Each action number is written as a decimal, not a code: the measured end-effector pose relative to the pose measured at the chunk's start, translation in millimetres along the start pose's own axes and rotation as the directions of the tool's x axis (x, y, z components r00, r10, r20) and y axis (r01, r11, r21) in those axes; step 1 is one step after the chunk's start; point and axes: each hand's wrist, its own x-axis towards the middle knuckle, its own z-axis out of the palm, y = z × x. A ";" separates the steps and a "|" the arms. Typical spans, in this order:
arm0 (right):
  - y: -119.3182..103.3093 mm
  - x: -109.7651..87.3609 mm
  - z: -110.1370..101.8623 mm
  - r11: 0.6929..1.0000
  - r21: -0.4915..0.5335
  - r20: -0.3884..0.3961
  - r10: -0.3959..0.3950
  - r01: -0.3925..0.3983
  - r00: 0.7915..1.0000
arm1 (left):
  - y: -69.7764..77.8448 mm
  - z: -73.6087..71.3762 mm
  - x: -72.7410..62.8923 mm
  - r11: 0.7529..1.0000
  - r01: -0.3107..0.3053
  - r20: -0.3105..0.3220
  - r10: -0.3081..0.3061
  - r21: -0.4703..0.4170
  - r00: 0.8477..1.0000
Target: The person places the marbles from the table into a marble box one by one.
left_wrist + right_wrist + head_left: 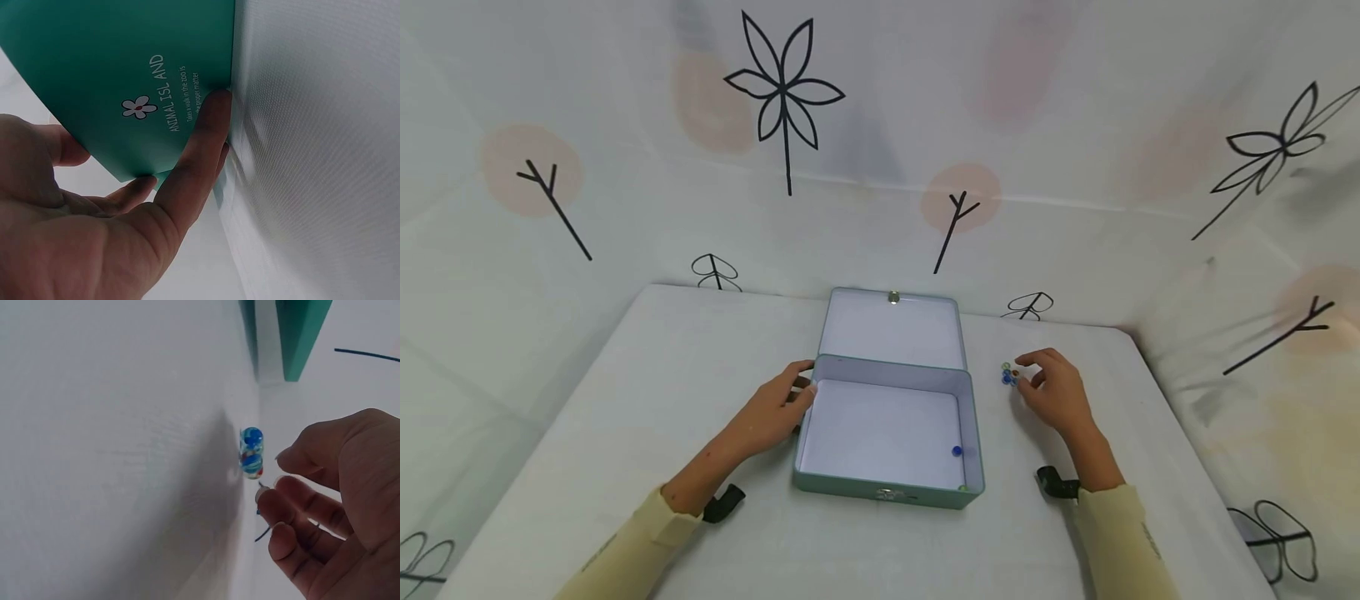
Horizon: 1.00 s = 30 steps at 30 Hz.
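Observation:
A green hinged box (880, 483) with a pale inside stands in the middle of the table, its lid (891, 329) tipped back. My left hand (775, 412) holds the box's left wall, thumb at the rim and fingers along the printed outer side (140, 81). Inside the box, a blue marble (957, 451) lies near the right wall, and a greenish marble (962, 488) shows at the front right corner. My right hand (1056, 392) is beside several glass marbles (252, 453) on the table, thumb and fingertips apart and close to them.
A white cloth covers the table (700, 350). Behind it hangs a pale backdrop (865, 225) with drawn flowers and twigs. Dark wrist-camera mounts (724, 504) sit under both wrists.

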 end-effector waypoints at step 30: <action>10.7 4.5 9.1 0.994 -0.042 0.137 0.108 -0.104 0.985 | 1.8 -0.9 -0.3 1.000 0.001 0.002 -0.001 0.003 1.000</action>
